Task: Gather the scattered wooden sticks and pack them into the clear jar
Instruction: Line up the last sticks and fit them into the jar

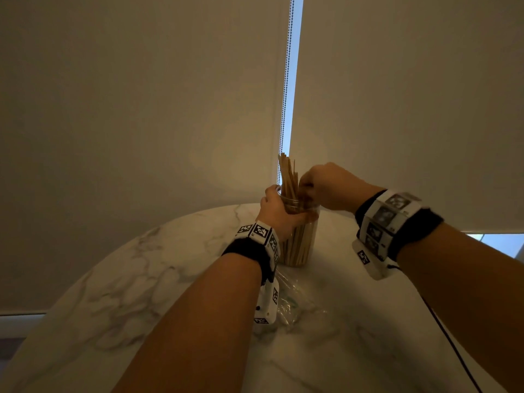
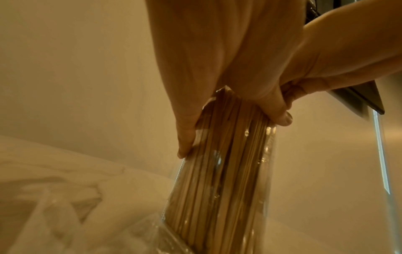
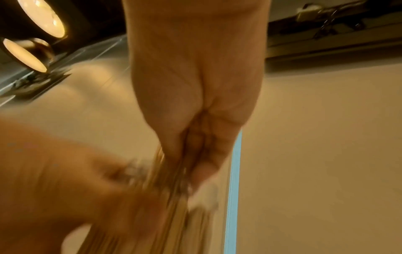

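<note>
A clear jar (image 1: pixel 297 245) stands upright on the marble table (image 1: pixel 141 265), packed with wooden sticks (image 1: pixel 287 177) that poke out above its mouth. My left hand (image 1: pixel 276 208) wraps around the jar's upper part; in the left wrist view its fingers (image 2: pixel 185 137) and thumb clasp the jar (image 2: pixel 217 189). My right hand (image 1: pixel 320 185) is at the jar's mouth with fingers curled, pinching the sticks. The right wrist view is blurred, showing my right hand (image 3: pixel 195 154) closed on the sticks (image 3: pixel 174 214).
A crumpled clear plastic wrapper (image 1: pixel 295 302) lies on the table in front of the jar. Window blinds (image 1: pixel 141 109) hang right behind the table, with a bead chain (image 1: pixel 286 80) in the gap. A black cable (image 1: pixel 442 330) trails from my right wrist.
</note>
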The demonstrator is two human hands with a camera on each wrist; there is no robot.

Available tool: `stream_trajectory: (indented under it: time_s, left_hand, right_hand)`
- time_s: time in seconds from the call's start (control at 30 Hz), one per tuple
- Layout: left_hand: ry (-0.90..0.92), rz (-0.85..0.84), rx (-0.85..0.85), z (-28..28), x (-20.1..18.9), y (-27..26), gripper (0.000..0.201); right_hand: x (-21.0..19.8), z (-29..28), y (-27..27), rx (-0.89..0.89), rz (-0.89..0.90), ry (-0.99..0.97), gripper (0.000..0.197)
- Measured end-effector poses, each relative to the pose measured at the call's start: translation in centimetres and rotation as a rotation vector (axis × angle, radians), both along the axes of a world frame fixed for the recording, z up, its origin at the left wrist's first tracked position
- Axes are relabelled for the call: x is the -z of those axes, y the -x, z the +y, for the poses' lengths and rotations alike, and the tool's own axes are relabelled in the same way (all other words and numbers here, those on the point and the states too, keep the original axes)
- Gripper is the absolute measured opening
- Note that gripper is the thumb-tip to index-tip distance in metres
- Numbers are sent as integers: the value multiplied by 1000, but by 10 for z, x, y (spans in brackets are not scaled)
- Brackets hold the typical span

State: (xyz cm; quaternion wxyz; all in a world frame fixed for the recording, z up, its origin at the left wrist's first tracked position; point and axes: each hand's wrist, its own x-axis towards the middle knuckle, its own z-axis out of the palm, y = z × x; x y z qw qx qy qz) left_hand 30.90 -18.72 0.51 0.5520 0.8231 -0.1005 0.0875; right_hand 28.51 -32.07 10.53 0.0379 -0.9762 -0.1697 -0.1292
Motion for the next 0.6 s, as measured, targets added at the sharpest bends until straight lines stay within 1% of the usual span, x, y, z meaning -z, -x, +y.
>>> stream_trajectory:
  time_s: [0.07,0.1,0.13,0.2,0.23,0.3,0.33,0.37,0.43,0.5,0.53,0.57,0.6]
  left_hand:
    - [-13,0,2,0,0,0,120]
    - [-18,-2,-1,0,0,0,120]
    - [-22,-6,-4,0,-1,1,120]
    - [-30,-14,-15,0,-1,2,120]
    - [-31,-15,-19,0,-1,3,121]
    - [-27,-5,-19,0,-1,3,121]
    - [-25,-1,-15,0,-1,3,122]
    - [-23,2,-12,0,-1,3,122]
    - [-20,-1,-7,0,-1,3,122]
    - [-19,1,0,0,-1,2,123]
    - [-18,4,1,1,-1,1,123]
    - [-14,6,0,1,0,1,124]
    - [-11,7,-4,1,0,1,124]
  right_hand:
    - [-14,-3,3,19,166,11,24]
    - [-18,-5,2,15,196,-14,25]
    - [-19,-6,2,7,178,-55,24]
    - [-14,-7,4,5,52,-118,18]
    - [-9,-7,5,11,-35,-64,15]
    - [1,-6,5,38,-170,141,11]
    - [3,-6,4,52,-161,173,11]
    - [0,-7,3,73,-88,128,14]
    - [-7,-9,-2,97,88,-106,22]
    - [-8,-9,-6,72,139,-345,32]
    - [-7,-8,-6,26,169,-447,42]
    - [-4,-6,-5,-25,199,-495,51]
    - [1,-5,-5,-62,199,-485,53]
